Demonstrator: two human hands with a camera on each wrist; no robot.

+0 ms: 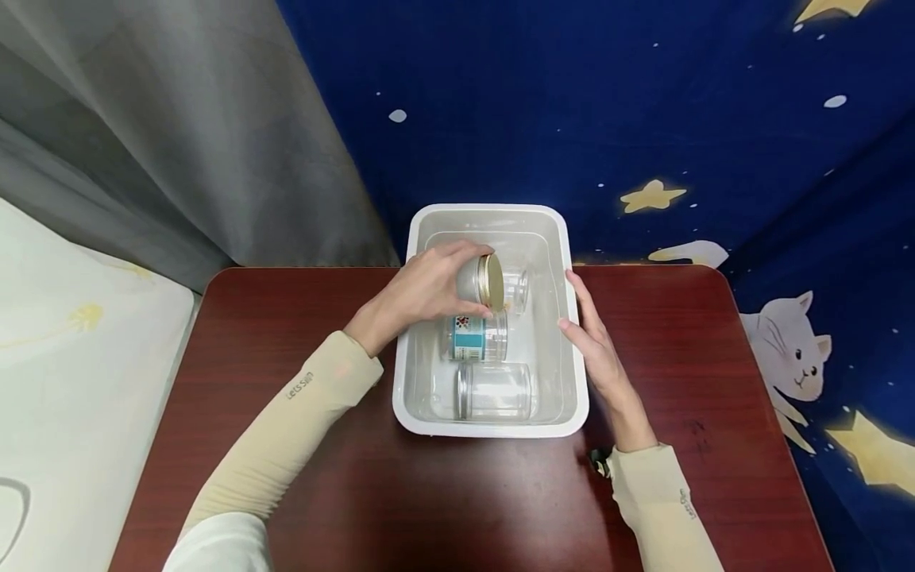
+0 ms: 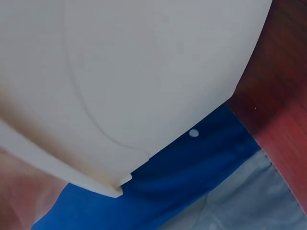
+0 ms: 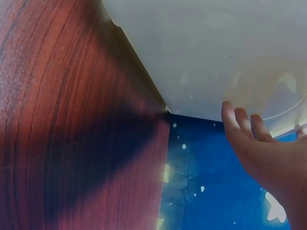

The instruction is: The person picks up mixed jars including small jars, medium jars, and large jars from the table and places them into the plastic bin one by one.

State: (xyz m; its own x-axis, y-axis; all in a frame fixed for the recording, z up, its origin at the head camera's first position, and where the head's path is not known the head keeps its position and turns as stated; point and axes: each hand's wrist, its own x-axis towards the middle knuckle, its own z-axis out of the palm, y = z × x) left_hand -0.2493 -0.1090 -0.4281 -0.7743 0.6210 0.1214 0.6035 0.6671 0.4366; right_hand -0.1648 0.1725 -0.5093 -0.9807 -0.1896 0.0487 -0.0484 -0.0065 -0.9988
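Note:
My left hand (image 1: 429, 286) reaches over the left side of a white plastic basin (image 1: 489, 430) and grips a jar with a gold lid (image 1: 495, 283), tilted so the lid faces right. Below this hand in the head view, a clear jar with a blue-and-white label (image 1: 469, 340) lies on its side. Nearer the front lies another clear jar (image 1: 495, 391), also on its side. A further clear jar (image 1: 516, 290) shows partly behind the gold lid. My right hand (image 1: 599, 349) holds the basin's right rim, thumb over the edge, other fingers (image 3: 243, 124) against the outer wall.
The basin stands on a dark red wooden table (image 1: 300, 318) close to its back edge. Behind hang a blue curtain (image 1: 500, 103) with stars and a grey curtain (image 1: 214, 159). A white surface (image 1: 71, 381) lies left of the table.

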